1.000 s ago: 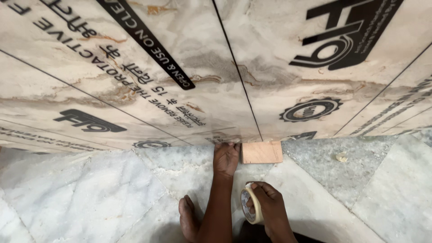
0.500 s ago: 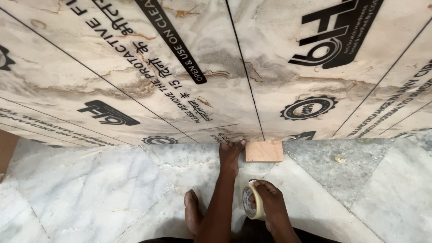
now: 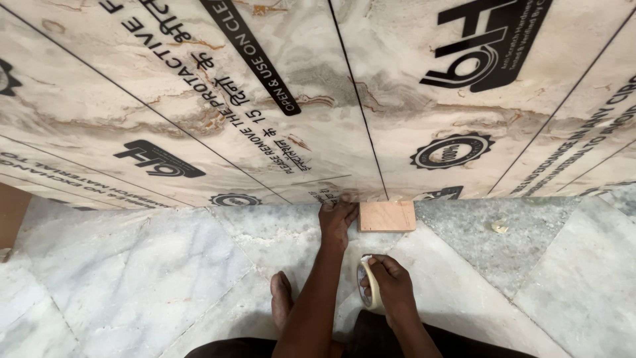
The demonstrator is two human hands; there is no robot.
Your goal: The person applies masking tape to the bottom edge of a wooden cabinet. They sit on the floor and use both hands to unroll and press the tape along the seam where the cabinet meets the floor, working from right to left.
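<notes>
Grey-white marble floor (image 3: 132,265) meets a wall of large marble-look tiles (image 3: 278,99) covered in printed protective film. At the wall's base, the person's left hand (image 3: 336,219) presses flat, fingers spread, just beside a small wooden block (image 3: 387,216) lying against the tiles. Nearer the body, the right hand (image 3: 391,284) grips a roll of pale tape (image 3: 368,284). A bare foot (image 3: 281,301) rests on the floor.
</notes>
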